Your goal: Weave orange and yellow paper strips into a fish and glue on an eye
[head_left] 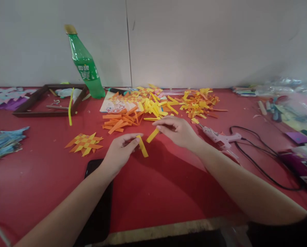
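My left hand [121, 151] pinches a yellow paper strip [143, 148] between thumb and fingers. A second yellow paper strip [152, 136] is gripped in my right hand [176, 130], close by and pointing down toward the first. The two strips are apart, held above the red table [153, 192]. Behind my hands lie a heap of orange paper strips [122, 120] and a heap of yellow paper strips [155, 105]. To the left rests a woven yellow and orange paper fish [84, 143].
A pink glue gun [220, 137] with a black cord [256, 163] lies right. A black phone [98, 206] sits under my left forearm. Behind stand a green bottle [87, 68] and a brown frame [40, 114]. More folded yellow-orange pieces [198, 103] are heaped at the back.
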`<state>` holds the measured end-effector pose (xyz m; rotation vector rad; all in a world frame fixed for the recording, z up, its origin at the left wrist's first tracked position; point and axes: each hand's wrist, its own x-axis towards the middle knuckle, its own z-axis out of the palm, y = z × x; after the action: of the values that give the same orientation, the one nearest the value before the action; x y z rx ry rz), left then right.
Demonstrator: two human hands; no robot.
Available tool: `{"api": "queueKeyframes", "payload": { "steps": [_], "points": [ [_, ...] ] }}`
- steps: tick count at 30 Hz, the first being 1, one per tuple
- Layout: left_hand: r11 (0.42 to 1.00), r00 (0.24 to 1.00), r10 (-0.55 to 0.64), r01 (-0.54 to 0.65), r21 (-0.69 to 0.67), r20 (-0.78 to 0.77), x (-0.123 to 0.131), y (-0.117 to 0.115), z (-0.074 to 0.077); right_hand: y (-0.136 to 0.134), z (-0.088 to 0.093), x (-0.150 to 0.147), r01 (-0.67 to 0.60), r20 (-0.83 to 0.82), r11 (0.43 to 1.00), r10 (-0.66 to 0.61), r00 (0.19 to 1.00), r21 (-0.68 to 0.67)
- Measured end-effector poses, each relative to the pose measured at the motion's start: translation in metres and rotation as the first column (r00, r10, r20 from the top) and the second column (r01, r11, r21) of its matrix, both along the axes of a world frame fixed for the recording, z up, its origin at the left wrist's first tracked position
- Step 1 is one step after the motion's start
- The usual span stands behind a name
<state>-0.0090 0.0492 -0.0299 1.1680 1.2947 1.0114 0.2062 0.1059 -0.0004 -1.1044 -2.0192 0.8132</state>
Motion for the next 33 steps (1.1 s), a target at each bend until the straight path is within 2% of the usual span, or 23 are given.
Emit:
{"api": "queueKeyframes", "payload": {
  "steps": [2, 5, 8, 10, 11, 19, 24, 29, 33],
  "points": [
    [1.0, 1.0, -0.002, 0.003, 0.009, -0.018, -0.001, 0.0, 0.001, -0.007, -0.007, 0.001, -0.057, -0.064, 0.996, 0.054, 0.996, -0.061],
    [0.999, 0.997, -0.032, 0.034, 0.039, -0.068, -0.001, -0.001, 0.003, -0.015, -0.02, -0.002, -0.144, -0.217, 0.96, 0.092, 0.972, -0.239],
    [0.993, 0.988, -0.1, 0.106, 0.05, -0.122, -0.001, -0.002, 0.004, -0.019, -0.028, -0.008, -0.3, -0.329, 0.852, 0.162, 0.93, -0.43],
    [0.987, 0.979, -0.145, 0.153, 0.043, -0.146, -0.001, -0.002, 0.003, -0.019, -0.03, -0.012, -0.384, -0.375, 0.78, 0.207, 0.903, -0.494],
    [0.985, 0.975, -0.161, 0.169, 0.038, -0.155, -0.001, -0.002, 0.003, -0.018, -0.031, -0.013, -0.4, -0.383, 0.765, 0.216, 0.898, -0.505],
    [0.979, 0.974, -0.201, 0.203, 0.012, -0.102, 0.003, -0.005, 0.004, -0.014, -0.034, -0.01, -0.398, -0.425, 0.773, 0.185, 0.886, -0.494],
    [0.977, 0.962, -0.212, 0.213, -0.013, -0.171, 0.003, -0.007, 0.008, -0.015, -0.034, -0.009, -0.386, -0.369, 0.784, 0.216, 0.904, -0.487],
    [0.98, 0.962, -0.196, 0.197, -0.01, -0.19, 0.004, -0.007, 0.009, -0.017, -0.032, -0.01, -0.383, -0.352, 0.8, 0.231, 0.907, -0.461],
    [0.984, 0.975, -0.174, 0.167, -0.058, -0.138, 0.005, -0.007, 0.011, -0.018, -0.031, -0.012, -0.37, -0.394, 0.817, 0.195, 0.898, -0.441]
  ]
}}
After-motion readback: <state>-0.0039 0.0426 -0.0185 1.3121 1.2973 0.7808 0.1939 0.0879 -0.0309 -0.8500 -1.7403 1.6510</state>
